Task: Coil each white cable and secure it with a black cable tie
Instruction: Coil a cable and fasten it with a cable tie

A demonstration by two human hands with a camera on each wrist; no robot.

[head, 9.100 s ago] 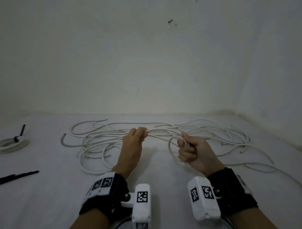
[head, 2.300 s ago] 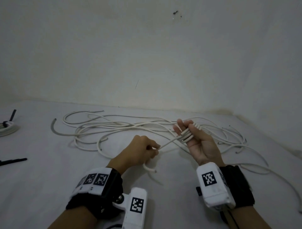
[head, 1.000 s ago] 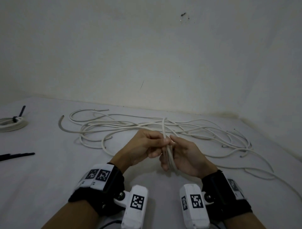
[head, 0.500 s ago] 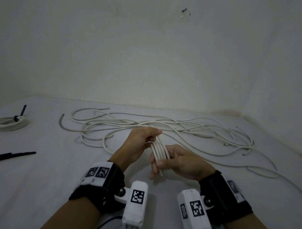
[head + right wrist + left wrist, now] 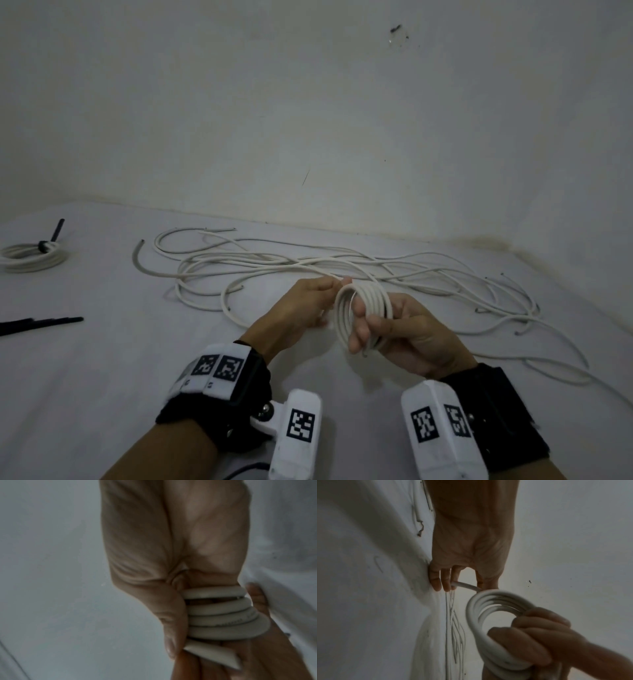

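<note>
A white cable wound into a small coil [image 5: 363, 301] stands upright in front of me, above the table. My right hand [image 5: 366, 330] grips its lower side, thumb across several turns [image 5: 219, 615], with a cut cable end [image 5: 214, 654] sticking out below the thumb. At the coil's top left, my left hand [image 5: 337, 291] pinches a short strand [image 5: 465, 586] that runs into the coil [image 5: 488, 635]. Several loose white cables [image 5: 274, 263] lie tangled on the table behind the hands.
A coiled white cable bound with a black tie [image 5: 32, 255] lies at the far left. Loose black cable ties [image 5: 41, 322] lie near the left edge. A white cloth covers the table [image 5: 120, 359], and walls close in behind and at the right.
The cable that ran stretched between my hands is now wound into a coil in the right hand. The left hand has moved to the coil's top with the last strand.
</note>
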